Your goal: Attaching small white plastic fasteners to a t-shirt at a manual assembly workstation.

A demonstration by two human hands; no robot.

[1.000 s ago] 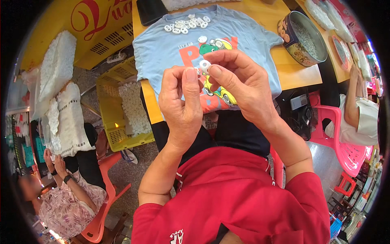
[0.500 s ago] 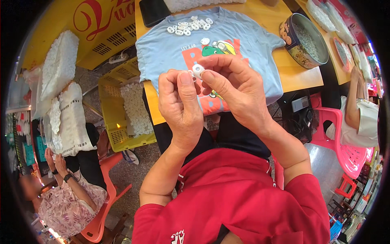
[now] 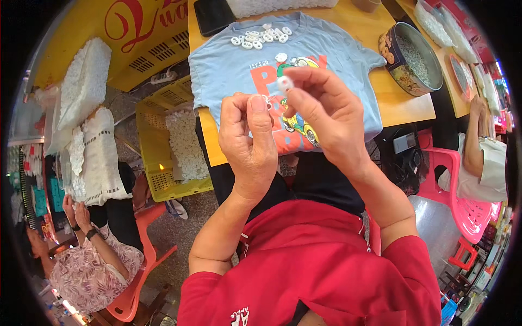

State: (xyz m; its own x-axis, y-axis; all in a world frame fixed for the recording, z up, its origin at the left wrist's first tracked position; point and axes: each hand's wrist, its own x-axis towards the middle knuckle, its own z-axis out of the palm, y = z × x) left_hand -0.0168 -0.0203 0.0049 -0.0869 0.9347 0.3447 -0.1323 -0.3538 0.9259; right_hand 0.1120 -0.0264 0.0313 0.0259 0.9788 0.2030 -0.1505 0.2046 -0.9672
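2 hands (image 3: pixel 293 125) pinch 1 white ring (image 3: pixel 284 83); roughly 12 rings (image 3: pixel 261 38) on shirt (image 3: pixel 228 70).

T-shirt (image 3: pixel 239 70) lies flat on tabletop (image 3: pixel 405 106), small rings (image 3: pixel 261 37) on it nr collar. Round tin (image 3: pixel 416 57) to its right. Crate (image 3: pixel 174 146) on floor, left of tabletop.

the small white piece (image 3: pixel 284 82) pinched in our right hand (image 3: pixel 326 117) is too small for us to tell its shape, and the fingertips cover its lower side. what our left hand (image 3: pixel 251 142) pinches at its thumb tip is mostly hidden. our hands cover part of the print on the blue shirt (image 3: pixel 228 70). the round tin (image 3: pixel 392 61) holds pale bits too fine to tell apart. the black slab (image 3: pixel 213 15) is cut off at the top edge.
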